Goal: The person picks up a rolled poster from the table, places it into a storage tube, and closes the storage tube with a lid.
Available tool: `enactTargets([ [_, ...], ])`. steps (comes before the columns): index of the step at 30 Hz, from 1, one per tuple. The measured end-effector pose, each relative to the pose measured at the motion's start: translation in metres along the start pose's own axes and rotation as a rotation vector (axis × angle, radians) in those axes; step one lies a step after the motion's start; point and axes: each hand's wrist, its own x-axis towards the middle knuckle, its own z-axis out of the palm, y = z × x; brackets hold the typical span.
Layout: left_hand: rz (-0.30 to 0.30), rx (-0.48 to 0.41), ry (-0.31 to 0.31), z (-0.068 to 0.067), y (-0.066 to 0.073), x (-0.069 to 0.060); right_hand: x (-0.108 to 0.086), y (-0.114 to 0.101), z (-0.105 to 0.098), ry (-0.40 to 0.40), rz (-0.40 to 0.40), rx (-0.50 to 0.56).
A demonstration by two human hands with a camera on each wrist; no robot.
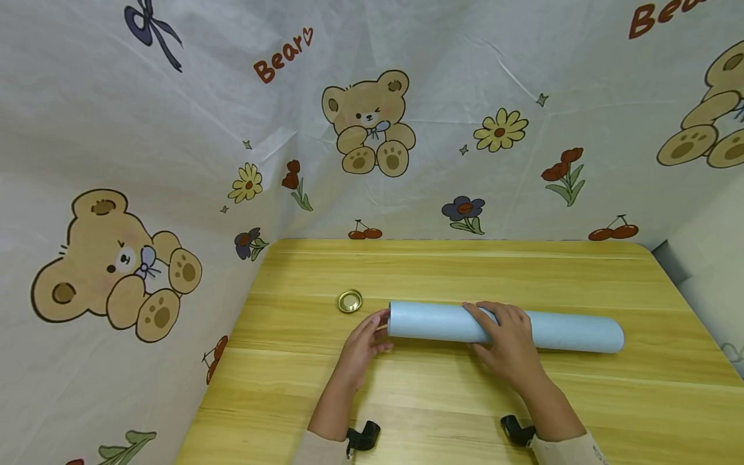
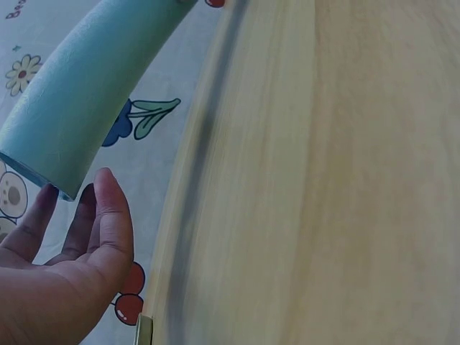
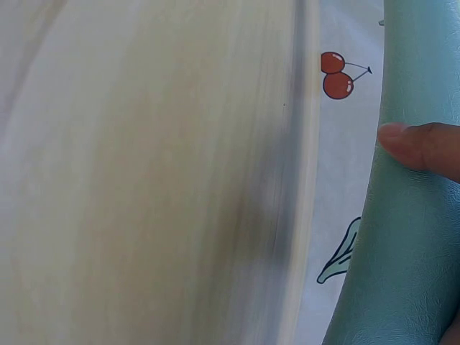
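A light blue tube (image 1: 442, 321) lies lengthwise across the wooden table, its hollow end facing left. The right hand (image 1: 511, 342) grips it around the middle, fingers over the top and thumb on the near side; one digit (image 3: 424, 147) presses its surface in the right wrist view. At the left end is the left hand (image 1: 360, 349), its fingers gently bent and spread. In the left wrist view, a fingertip of the left hand (image 2: 79, 259) meets the rim of the tube (image 2: 79, 93). A thin pale sliver shows by these fingers in the head view; what it is, I cannot tell.
A small round gold-coloured lid or dish (image 1: 350, 301) sits on the wooden table (image 1: 302, 400), left of the tube and beyond the left hand. Printed bear fabric (image 1: 442, 77) hangs behind and left of the table. Black devices (image 1: 365, 436) are worn at both wrists.
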Motion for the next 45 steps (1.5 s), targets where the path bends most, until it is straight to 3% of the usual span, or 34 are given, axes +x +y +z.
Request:
enactTargets([
  [12, -0.016, 0.030, -0.015, 0.003, 0.000, -0.001, -0.001, -0.001, 0.002, 0.000, 0.001, 0.004],
  [21, 0.026, 0.009, -0.003, -0.006, 0.008, 0.001, 0.000, -0.002, -0.002, -0.005, 0.009, 0.007],
  [29, 0.044, 0.193, 0.085, -0.025, 0.022, 0.007, -0.001, 0.001, -0.004, -0.008, 0.021, 0.009],
  [36, 0.109, 0.393, 0.218, -0.040, 0.033, 0.017, 0.000, 0.002, -0.006, -0.011, 0.029, 0.005],
  [42, 0.095, 0.606, 0.287, -0.048, 0.039, 0.027, 0.000, 0.002, -0.007, -0.020, 0.039, 0.002],
  [45, 0.080, 0.669, 0.298, -0.052, 0.039, 0.032, 0.001, 0.002, -0.008, -0.024, 0.043, -0.001],
])
